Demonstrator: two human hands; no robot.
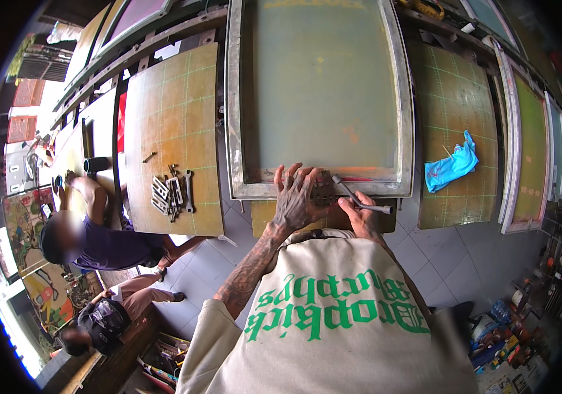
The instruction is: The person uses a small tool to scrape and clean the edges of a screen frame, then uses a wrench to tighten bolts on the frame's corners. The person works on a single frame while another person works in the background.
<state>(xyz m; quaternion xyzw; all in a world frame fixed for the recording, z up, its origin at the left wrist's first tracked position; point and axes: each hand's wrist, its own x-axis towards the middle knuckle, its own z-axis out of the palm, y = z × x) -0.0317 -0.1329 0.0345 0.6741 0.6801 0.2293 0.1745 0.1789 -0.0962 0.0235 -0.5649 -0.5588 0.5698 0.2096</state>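
Note:
A large screen-printing frame (404, 141) with a grey metal rim and a greenish mesh lies in front of me. My left hand (296, 199) is at its near rail, fingertips over the rim and thumb lower down. Between finger and thumb it grips a dark metal bracket (323, 186) with holes, partly hidden by the hand. My right hand (360, 211) is closed around an L-shaped socket wrench (382, 209), whose other end points up and left beside the bracket. What that end touches cannot be made out.
A board (176, 144) at left carries metal brackets, bolts and a spanner (189, 190). A blue glove or cloth (451, 163) lies on the right board (458, 210). Two people are at left, one at a table (97, 255), one seated (107, 322). More frames (523, 151) stand at far right.

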